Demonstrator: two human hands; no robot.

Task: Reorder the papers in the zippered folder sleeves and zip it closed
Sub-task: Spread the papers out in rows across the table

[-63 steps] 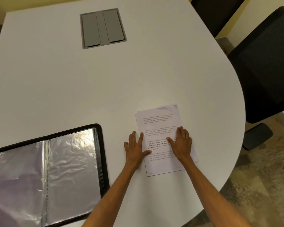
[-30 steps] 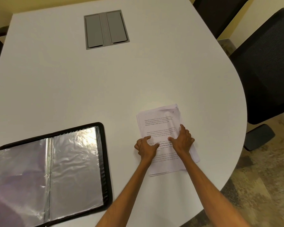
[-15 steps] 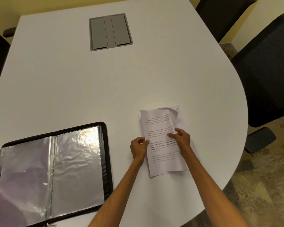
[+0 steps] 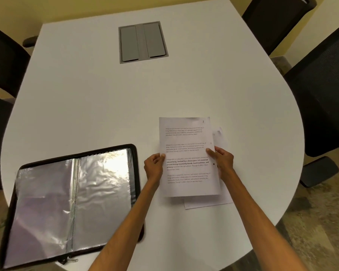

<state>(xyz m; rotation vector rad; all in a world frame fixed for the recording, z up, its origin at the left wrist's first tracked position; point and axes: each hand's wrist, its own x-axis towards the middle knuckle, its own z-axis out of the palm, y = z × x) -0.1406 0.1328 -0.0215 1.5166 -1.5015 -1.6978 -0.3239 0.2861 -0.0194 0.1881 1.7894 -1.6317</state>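
Table [image 4: 106, 106]: sheet [image 4: 186, 139] pinched between left fingers [image 4: 159, 157], right fingers [image 4: 211, 151].

One table [image 4: 86, 104], carrying one open folder [image 4: 72, 202] and one grey hatch [image 4: 143, 43] with two flaps. Over it, two hands, left hand [image 4: 154, 167] and right hand [image 4: 224, 163], and one top sheet [image 4: 186, 169]. Loose sheets [image 4: 223, 198] lie underneath, count unclear. Around the table, at least three black chairs [image 4: 321, 90].

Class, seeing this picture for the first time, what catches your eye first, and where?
A printed sheet, right of centre, pinched at its sides by the left hand and right hand, with more papers lying beneath it. At lower left a black folder lies open, its clear sleeves shining.
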